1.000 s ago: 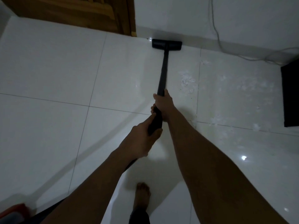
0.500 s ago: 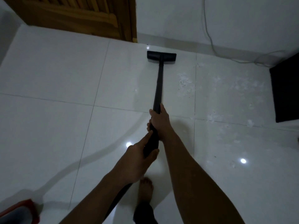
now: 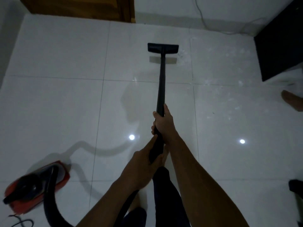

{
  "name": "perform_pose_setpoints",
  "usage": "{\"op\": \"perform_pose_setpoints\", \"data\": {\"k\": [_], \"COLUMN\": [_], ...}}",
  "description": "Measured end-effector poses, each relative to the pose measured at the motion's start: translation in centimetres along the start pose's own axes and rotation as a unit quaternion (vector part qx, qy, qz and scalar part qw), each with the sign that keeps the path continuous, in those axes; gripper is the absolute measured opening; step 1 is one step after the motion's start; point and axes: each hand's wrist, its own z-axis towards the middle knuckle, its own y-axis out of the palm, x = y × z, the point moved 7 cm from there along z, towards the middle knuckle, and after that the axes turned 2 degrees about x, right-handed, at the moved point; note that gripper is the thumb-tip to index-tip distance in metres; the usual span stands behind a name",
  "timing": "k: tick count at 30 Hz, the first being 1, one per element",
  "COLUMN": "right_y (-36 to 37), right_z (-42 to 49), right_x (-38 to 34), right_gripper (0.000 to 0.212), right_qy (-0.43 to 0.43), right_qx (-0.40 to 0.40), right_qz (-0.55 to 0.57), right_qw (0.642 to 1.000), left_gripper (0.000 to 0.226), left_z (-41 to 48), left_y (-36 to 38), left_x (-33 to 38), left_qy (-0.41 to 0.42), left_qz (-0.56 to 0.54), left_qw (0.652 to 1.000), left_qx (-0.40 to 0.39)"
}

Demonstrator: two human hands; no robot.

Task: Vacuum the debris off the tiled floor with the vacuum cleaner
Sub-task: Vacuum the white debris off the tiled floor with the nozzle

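A black vacuum wand runs up the middle of the head view to a flat black floor head resting on the white tiled floor. My right hand grips the wand higher up. My left hand grips its lower end, just below the right. White debris is scattered over the tiles to the right of the floor head. The red and black vacuum body sits at the lower left, its black hose curving toward me.
A wooden door stands at the top left beside a white wall with a hanging cable. A black object occupies the upper right. Another person's foot shows at the right edge. My legs are below my hands.
The floor head has been pulled back from the wall toward me. The view has widened, so the vacuum body and a foot at the right edge now show.
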Motion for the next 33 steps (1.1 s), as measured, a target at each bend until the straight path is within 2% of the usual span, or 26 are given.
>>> {"op": "perform_pose_setpoints", "data": {"k": [7, 11, 15, 18, 19, 23, 27, 33], "right_y": [-3.9, -7.4, -11.9, -15.2, -16.3, -20.7, -24.0, -27.1], "right_z": [-12.8, -18.6, -22.2, -24.5, -25.3, -29.4, -32.7, -35.4], "right_x": [10.1, 15.4, 19.9, 22.5, 23.1, 25.9, 28.5, 32.4], "right_gripper": [0.058, 0.055, 0.063, 0.062, 0.059, 0.042, 0.042, 0.056], "right_qy": [0.041, 0.069, 0.09, 0.088, 0.084, 0.088, 0.105, 0.127], "right_qx": [0.021, 0.022, 0.044, 0.054, 0.056, 0.052, 0.053, 0.062], "right_qz": [-0.004, 0.021, 0.044, 0.041, 0.039, 0.04, 0.05, 0.071], "right_qw": [0.999, 0.997, 0.994, 0.994, 0.994, 0.994, 0.992, 0.987], "left_gripper": [0.07, 0.073, 0.084, 0.069, 0.067, 0.069, 0.071, 0.072], "left_z": [-13.3, -18.8, -21.9, -25.4, -26.4, -30.8, -34.4, -37.3], "left_y": [6.4, 11.1, 14.7, 19.0, 20.2, 24.4, 27.9, 31.3], "left_x": [-4.2, -7.2, -7.0, -5.7, -5.4, -3.5, -3.3, -3.8], "left_qy": [-0.011, 0.006, 0.053, 0.06, 0.064, 0.056, 0.035, 0.075], "left_qz": [0.004, 0.064, 0.127, 0.077, 0.061, 0.046, 0.046, 0.113], "left_qw": [0.999, 0.996, 0.99, 0.988, 0.987, 0.988, 0.985, 0.976], "left_qx": [-0.046, -0.06, 0.019, -0.116, -0.137, -0.138, -0.162, -0.172]}}
